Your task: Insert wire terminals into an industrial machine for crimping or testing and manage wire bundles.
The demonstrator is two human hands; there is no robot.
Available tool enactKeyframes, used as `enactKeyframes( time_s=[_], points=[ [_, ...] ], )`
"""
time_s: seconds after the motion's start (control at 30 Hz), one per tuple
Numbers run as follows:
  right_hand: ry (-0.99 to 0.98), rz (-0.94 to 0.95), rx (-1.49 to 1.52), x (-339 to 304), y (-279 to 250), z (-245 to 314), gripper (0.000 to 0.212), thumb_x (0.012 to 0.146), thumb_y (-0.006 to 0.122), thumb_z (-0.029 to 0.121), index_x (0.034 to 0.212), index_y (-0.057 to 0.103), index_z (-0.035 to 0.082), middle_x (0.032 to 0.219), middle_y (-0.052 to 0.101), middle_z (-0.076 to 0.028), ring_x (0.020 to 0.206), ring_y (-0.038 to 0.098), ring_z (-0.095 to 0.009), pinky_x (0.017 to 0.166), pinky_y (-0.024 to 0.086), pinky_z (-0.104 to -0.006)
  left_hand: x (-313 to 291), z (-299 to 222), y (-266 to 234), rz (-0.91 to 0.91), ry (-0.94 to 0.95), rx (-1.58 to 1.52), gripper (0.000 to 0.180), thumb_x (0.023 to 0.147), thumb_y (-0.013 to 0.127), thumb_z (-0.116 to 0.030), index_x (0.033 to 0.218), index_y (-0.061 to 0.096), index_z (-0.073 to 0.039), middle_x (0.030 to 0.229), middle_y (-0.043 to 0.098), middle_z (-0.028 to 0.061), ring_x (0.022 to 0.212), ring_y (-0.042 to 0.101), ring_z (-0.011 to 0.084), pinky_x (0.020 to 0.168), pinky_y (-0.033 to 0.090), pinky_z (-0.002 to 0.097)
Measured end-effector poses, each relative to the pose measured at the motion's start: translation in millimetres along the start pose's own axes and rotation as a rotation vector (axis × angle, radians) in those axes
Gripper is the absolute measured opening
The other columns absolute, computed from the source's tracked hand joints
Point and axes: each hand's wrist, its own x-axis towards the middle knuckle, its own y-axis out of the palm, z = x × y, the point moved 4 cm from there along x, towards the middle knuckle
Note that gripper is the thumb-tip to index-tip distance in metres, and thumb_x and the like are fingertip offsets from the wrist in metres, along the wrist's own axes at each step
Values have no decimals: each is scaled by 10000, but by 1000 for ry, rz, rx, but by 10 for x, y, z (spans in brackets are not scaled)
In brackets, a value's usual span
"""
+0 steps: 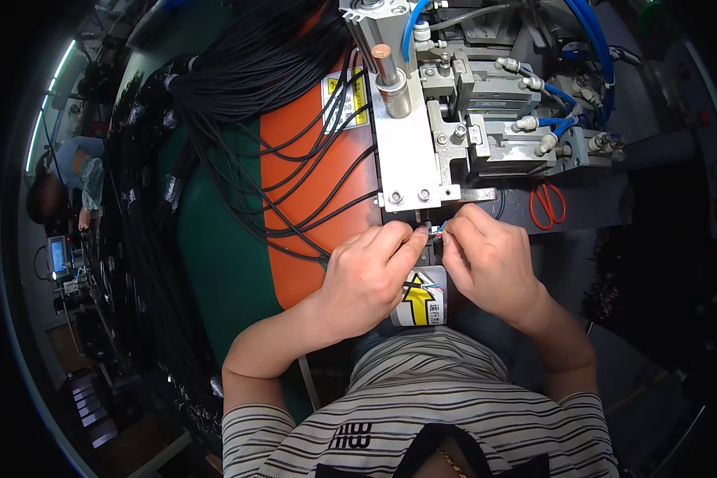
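My left hand (368, 275) is closed, thumb and forefinger pinched together at the front of the machine. A black cable (304, 256) runs into it from the left. Out from under that hand comes a stripped cable end (416, 285) with thin coloured strands. Close beside, my right hand (490, 259) pinches thin coloured wires (441, 229) between thumb and forefinger. Between the two sets of fingertips sits a small white piece (433, 231), partly covered. Above both hands stands the machine's pale metal plate (407, 151).
A thick bundle of black cables (247, 88) lies over the orange and green mat (307, 199). Pneumatic cylinders (506, 151) with blue hoses (605, 64) stand at the right. Red-handled scissors (546, 205) lie beside them. A yellow-arrow label (419, 307) faces me. Another person (68, 175) is at far left.
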Motion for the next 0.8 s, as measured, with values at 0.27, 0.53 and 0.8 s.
enactKeyframes(
  time_s=[0.27,0.53,0.8],
  points=[
    [-22,-40,-29,-21,24,13,84,775,674,24,839,621,8,784,585,-91,579,597,-288,504,466,-370,22,6,0,-12,35,-31,523,630,658,37,1151,638,9,834,540,82,684,565,235,571,478,348],
    [-35,117,-87,67,-23,-70,76,778,661,22,847,630,16,772,601,-99,584,616,-283,516,484,-357,118,-70,-28,126,182,101,462,707,627,-56,1161,629,30,814,490,74,682,536,206,578,453,324],
    [9,-60,79,19,9,-62,44,787,675,18,814,649,-4,721,631,-111,560,624,-263,497,479,-329,127,-76,-20,155,188,185,452,714,628,-74,1155,632,21,865,515,74,702,541,217,608,457,326]
  ],
)
